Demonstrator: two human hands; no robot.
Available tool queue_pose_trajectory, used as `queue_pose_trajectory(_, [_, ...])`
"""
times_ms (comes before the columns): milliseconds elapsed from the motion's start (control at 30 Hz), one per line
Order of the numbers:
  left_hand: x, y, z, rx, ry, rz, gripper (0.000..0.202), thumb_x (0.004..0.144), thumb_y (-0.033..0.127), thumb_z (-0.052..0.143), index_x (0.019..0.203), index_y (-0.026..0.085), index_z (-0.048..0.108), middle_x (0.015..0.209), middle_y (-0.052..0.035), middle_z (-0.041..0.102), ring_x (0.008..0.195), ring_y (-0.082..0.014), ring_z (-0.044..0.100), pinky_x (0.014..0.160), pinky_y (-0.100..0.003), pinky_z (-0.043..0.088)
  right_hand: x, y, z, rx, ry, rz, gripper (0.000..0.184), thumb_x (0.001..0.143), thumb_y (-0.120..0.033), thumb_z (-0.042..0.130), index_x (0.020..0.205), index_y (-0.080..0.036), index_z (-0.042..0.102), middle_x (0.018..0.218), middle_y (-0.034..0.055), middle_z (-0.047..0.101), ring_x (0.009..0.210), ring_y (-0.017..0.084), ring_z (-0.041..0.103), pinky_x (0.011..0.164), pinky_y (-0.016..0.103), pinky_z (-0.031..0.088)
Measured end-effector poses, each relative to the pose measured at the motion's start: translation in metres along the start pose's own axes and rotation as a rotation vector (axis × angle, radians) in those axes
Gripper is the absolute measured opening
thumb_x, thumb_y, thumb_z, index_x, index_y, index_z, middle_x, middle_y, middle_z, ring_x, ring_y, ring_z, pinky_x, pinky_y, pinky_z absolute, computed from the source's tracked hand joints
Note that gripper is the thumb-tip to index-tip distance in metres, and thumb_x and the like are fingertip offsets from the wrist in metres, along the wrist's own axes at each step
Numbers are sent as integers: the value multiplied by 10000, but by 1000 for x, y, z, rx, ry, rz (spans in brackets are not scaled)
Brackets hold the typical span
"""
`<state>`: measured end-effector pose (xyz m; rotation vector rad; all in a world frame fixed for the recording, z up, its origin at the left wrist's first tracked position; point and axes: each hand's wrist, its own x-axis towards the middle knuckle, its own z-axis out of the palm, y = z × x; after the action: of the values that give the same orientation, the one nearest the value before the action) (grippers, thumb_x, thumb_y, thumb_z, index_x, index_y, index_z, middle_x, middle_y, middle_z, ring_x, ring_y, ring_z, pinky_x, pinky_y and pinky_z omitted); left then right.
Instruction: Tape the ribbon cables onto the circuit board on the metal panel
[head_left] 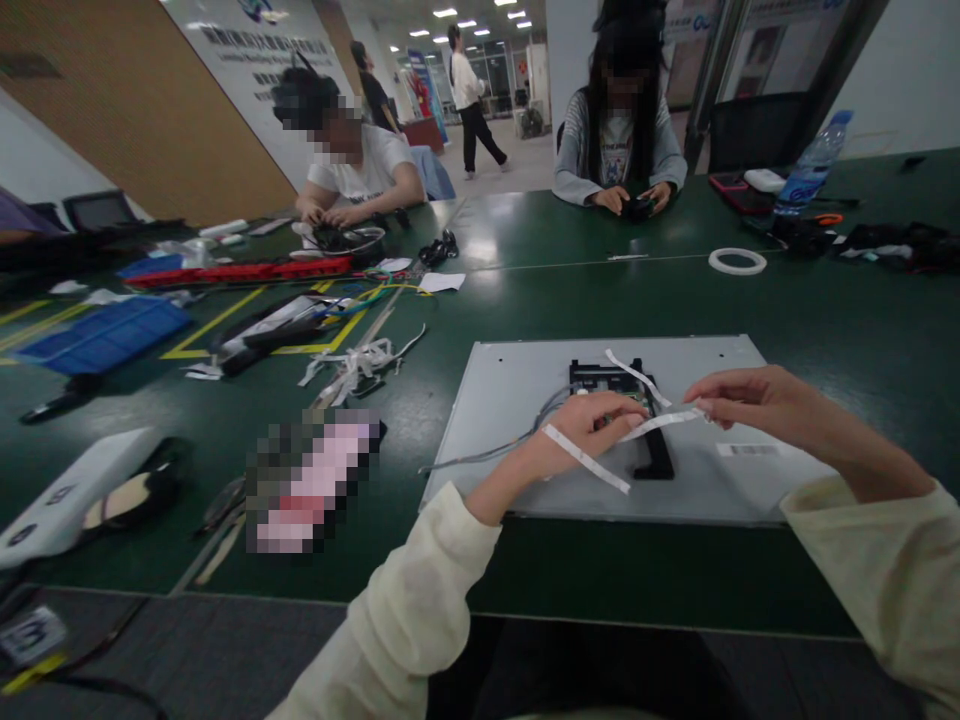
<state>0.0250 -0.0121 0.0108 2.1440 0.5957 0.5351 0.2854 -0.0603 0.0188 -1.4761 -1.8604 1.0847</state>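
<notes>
My left hand (581, 428) and my right hand (772, 405) pinch the two ends of a short white tape strip (666, 421), which spans the gap between them. Under the hands, a black plastic frame (660, 458) with a circuit board partly hidden by my fingers lies on a flat grey metal panel (510, 375). Grey cables (487, 455) run from it to the left. Another white strip (637, 377) lies across the frame's upper part, one end raised. A third strip (586, 458) hangs across my left wrist.
A white tape roll (718, 266) lies beyond the panel. Crumpled tape strips (364, 365) and a pink phone-like object (322, 480), pixelated, are on the left. Further off are a blue tray (105, 335), a water bottle (814, 165) and two seated people handling small items.
</notes>
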Motion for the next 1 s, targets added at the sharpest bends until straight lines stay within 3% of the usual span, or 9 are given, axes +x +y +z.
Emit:
queue_pose_trajectory(167, [-2,11,1,-232,-34,-66,321,932,364,446,1114,160,616,950,-67,682,870,-153,621,764,-283,476,0,-7,7,5,1,-25,376,800,-530,581,949,-205,698,864,55,674,710,146,576,634,268,484])
queue_pose_trajectory(333, [0,2,13,-513,1,-143,232,843,325,603,940,116,632,671,1,599,595,-84,568,597,-219,467,0,-9,11,-8,-23,-37,353,811,-515,571,955,-220,699,862,42,678,700,139,580,590,238,460])
queue_pose_trajectory(467, [1,-4,14,-505,10,-173,196,799,307,653,821,113,641,595,31,540,523,-55,491,522,-186,405,3,-6,13,-68,-3,-38,363,826,-515,553,965,-215,702,841,43,685,713,151,601,609,248,470])
queue_pose_trajectory(567, [0,-2,12,-515,-32,-160,196,806,310,645,835,116,649,610,27,544,534,-55,486,521,-185,395,5,-5,15,-137,44,-64,385,843,-531,514,949,-219,712,960,66,691,848,193,627,680,275,491])
queue_pose_trajectory(667, [-2,0,13,-489,-46,-177,192,812,307,633,833,117,649,610,27,544,521,-55,487,510,-185,388,5,-7,17,-96,-23,-80,421,871,-539,451,1006,-227,700,1048,68,679,920,201,623,718,279,491])
queue_pose_trajectory(800, [-3,1,17,-352,-45,-210,182,830,298,593,830,124,646,590,32,540,489,-58,478,488,-183,372,3,-11,21,-61,-225,-26,395,850,-527,491,998,-225,699,839,29,694,716,152,619,649,256,465])
queue_pose_trajectory(1000, [-1,3,28,-44,-40,-177,168,854,204,498,890,143,651,628,20,591,558,-75,522,561,-181,394,6,1,17,-139,-308,71,323,796,-474,565,850,-194,715,671,0,659,612,134,585,581,244,410])
